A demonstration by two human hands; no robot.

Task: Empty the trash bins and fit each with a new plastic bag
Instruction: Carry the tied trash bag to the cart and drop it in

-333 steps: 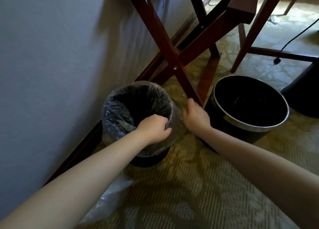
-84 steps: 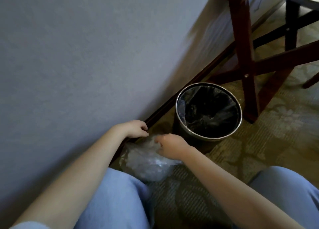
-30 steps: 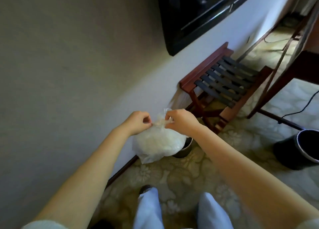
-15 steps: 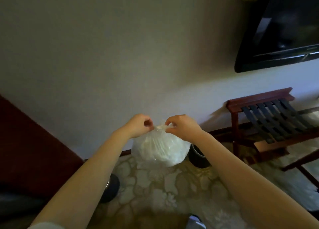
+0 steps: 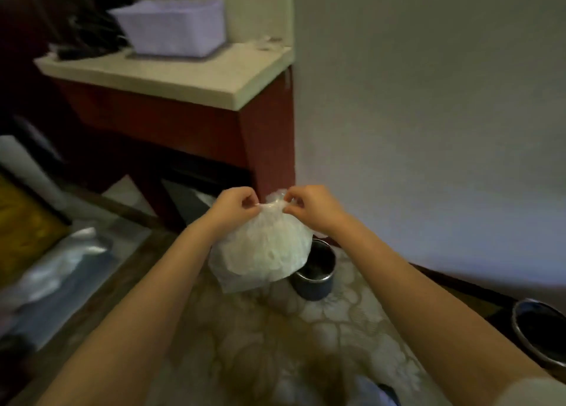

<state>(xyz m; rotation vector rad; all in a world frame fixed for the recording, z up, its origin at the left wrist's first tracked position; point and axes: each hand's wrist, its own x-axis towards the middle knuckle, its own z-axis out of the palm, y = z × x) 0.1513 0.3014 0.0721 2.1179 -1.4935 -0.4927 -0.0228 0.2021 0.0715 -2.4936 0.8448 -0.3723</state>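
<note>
Pinching the bunched neck of the plastic bag (image 5: 266,252), our left hand (image 5: 235,209) has thumb and forefinger closed on the film at the neck's nine o'clock side, with the other fingers curled in. Our right hand (image 5: 312,206) nips the same neck from three o'clock, thumb and fingertips tight on the plastic. The bag hangs in the air at six o'clock from both grips. Its neck is gathered between our hands, and a small tuft stands up at twelve o'clock.

It is thin, cloudy-white, crinkled film, swollen into a rounded bulge, with a loose flat corner trailing at its seven o'clock. What it holds we cannot make out through the plastic.

Well apart at eleven o'clock of the bag, a pale lavender box (image 5: 174,27) sits on the light-topped counter (image 5: 190,74); its inside is out of our sight. At four o'clock of the bag, partly hidden behind the bulge, a small metal bin (image 5: 315,280) stands upright on the patterned carpet (image 5: 275,344), near the wall (image 5: 428,130). Its inside looks dark, and we cannot tell what it holds. Farther out at four o'clock, at the edge of our view, a second bin (image 5: 522,329) with a bright rim stands on the carpet, its inside dark too.
</note>
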